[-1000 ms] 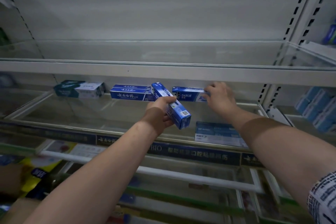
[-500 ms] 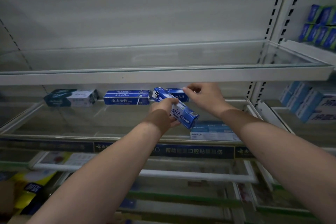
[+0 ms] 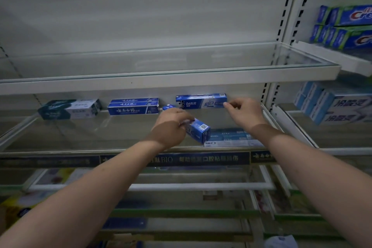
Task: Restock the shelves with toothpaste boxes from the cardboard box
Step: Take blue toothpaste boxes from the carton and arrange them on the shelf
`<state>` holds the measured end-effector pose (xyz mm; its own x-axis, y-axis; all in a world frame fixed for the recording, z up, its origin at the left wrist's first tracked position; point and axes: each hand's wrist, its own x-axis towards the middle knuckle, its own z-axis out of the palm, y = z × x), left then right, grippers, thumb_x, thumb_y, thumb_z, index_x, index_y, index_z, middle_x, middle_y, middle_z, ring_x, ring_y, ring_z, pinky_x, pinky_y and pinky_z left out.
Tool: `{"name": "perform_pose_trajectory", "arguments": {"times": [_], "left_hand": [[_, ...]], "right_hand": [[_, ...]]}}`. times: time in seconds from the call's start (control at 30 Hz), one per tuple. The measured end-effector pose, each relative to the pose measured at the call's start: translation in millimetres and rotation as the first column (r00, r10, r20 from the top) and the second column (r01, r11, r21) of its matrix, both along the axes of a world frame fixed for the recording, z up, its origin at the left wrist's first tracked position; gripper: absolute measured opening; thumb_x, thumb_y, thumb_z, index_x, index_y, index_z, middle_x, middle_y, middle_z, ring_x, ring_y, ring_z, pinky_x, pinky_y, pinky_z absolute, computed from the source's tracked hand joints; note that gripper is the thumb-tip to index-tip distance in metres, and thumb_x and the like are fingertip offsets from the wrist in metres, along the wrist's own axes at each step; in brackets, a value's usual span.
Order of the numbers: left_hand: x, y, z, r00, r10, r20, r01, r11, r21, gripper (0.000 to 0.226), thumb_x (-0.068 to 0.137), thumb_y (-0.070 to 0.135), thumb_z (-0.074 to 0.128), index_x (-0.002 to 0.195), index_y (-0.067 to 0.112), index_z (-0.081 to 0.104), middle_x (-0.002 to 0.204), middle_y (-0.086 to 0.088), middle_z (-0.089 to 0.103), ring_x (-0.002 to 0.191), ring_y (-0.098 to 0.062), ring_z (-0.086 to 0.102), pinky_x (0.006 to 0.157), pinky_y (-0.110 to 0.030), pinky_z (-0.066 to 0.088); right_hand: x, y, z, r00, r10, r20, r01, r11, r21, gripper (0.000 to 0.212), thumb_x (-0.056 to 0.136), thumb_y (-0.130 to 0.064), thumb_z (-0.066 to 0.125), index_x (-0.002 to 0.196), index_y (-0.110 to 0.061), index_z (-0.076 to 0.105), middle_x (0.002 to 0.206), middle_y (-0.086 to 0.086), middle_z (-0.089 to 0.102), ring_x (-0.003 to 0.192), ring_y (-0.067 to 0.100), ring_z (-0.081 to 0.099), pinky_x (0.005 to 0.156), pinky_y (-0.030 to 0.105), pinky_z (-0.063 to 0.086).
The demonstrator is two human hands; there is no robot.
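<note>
Centrally, a glass shelf (image 3: 60, 137) spans the view beneath an upper shelf (image 3: 161, 82) of the same kind. Along its back edge lie three groups of toothpaste boxes, lengthwise to the wall: a teal box (image 3: 69, 108) toward the left end, a blue stack (image 3: 133, 106) of two near the middle, and a Darlie box (image 3: 201, 101) right of the middle. A pale blue box (image 3: 229, 138) lies flat at the front edge, right of centre. A dark label strip (image 3: 201, 159) with white characters runs along the front edge. On the neighbouring unit to the right, Crest boxes (image 3: 346, 26) sit on a higher shelf and white-and-blue boxes (image 3: 340, 106) on a lower one.

Both forearms reach up from below. The left hand (image 3: 171, 125) grasps a held box (image 3: 198, 132), fingers curled over its top; the box is tilted, its near end with a QR code over the middle of the shelf and its far end pointing toward the back edge, between the blue stack and the Darlie box. The right hand (image 3: 244, 113) pinches the right end of the Darlie box between thumb and fingertips.
</note>
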<state>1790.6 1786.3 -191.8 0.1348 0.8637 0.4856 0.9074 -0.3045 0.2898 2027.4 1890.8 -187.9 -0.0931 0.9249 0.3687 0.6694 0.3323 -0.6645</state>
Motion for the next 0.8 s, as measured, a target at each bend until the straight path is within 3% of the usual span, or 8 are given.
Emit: {"name": "perform_pose_trajectory", "arguments": {"times": [0.1, 0.27, 0.37, 0.5, 0.6, 0.8], "left_hand": [[-8.5, -1.0, -10.1, 0.996, -0.062, -0.062, 0.064, 0.998, 0.029, 0.035, 0.083, 0.02, 0.074, 0.118, 0.019, 0.074, 0.117, 0.001, 0.071, 0.113, -0.024, 0.06, 0.099, -0.042, 0.047], [21.2, 19.5, -1.0, 0.988, 0.097, -0.118, -0.1, 0.995, -0.027, 0.035, 0.092, 0.041, 0.069, 0.124, 0.027, 0.071, 0.123, 0.004, 0.069, 0.118, -0.024, 0.055, 0.099, -0.041, 0.045], [45.6, 38.0, -5.8, 0.957, 0.246, -0.152, -0.253, 0.967, -0.029, 0.035, 0.095, 0.047, 0.061, 0.127, 0.032, 0.068, 0.127, 0.007, 0.066, 0.118, -0.023, 0.052, 0.099, -0.043, 0.044], [72.3, 59.4, -9.1, 0.925, 0.345, -0.158, -0.357, 0.933, -0.056, 0.024, 0.099, 0.031, 0.055, 0.12, 0.027, 0.067, 0.124, 0.003, 0.063, 0.116, -0.028, 0.049, 0.104, -0.055, 0.04], [84.2, 71.7, -11.5, 0.911, 0.371, -0.179, -0.387, 0.92, -0.063, 0.03, 0.091, 0.008, 0.055, 0.115, 0.025, 0.065, 0.123, 0.0, 0.062, 0.115, -0.031, 0.047, 0.101, -0.054, 0.04], [93.4, 84.5, -13.8, 0.879, 0.435, -0.194, -0.447, 0.894, -0.025, 0.029, 0.091, 0.01, 0.057, 0.113, 0.028, 0.064, 0.119, 0.001, 0.061, 0.114, -0.03, 0.048, 0.092, -0.049, 0.036]], "right_hand": [[7.6, 0.4, -2.2, 0.999, -0.037, -0.01, 0.037, 0.999, 0.003, 0.026, 0.091, -0.045, 0.063, 0.087, -0.022, 0.076, 0.076, -0.007, 0.065, 0.08, 0.015, 0.063, 0.071, 0.023, 0.038], [16.4, 3.9, -0.2, 0.997, -0.069, -0.019, 0.069, 0.998, -0.004, 0.027, 0.093, -0.041, 0.061, 0.094, -0.019, 0.076, 0.086, -0.003, 0.073, 0.084, 0.016, 0.065, 0.078, 0.028, 0.05], [25.8, 6.0, 0.8, 0.99, -0.14, 0.001, 0.14, 0.99, -0.001, 0.025, 0.093, -0.04, 0.06, 0.095, -0.021, 0.076, 0.09, -0.002, 0.074, 0.087, 0.019, 0.065, 0.077, 0.026, 0.046], [34.0, 7.6, -1.3, 0.985, -0.167, -0.037, 0.167, 0.986, -0.006, 0.022, 0.093, -0.037, 0.059, 0.089, -0.023, 0.075, 0.086, -0.004, 0.073, 0.083, 0.017, 0.064, 0.072, 0.025, 0.042], [32.1, 6.2, -3.8, 0.987, -0.155, -0.04, 0.155, 0.988, 0.014, 0.023, 0.094, -0.038, 0.058, 0.086, -0.023, 0.075, 0.083, -0.005, 0.072, 0.082, 0.017, 0.064, 0.073, 0.025, 0.042], [30.2, 6.3, -10.5, 0.993, -0.117, -0.023, 0.117, 0.993, 0.022, 0.028, 0.095, -0.041, 0.057, 0.092, -0.019, 0.075, 0.085, -0.004, 0.072, 0.083, 0.016, 0.064, 0.079, 0.029, 0.049]]}}
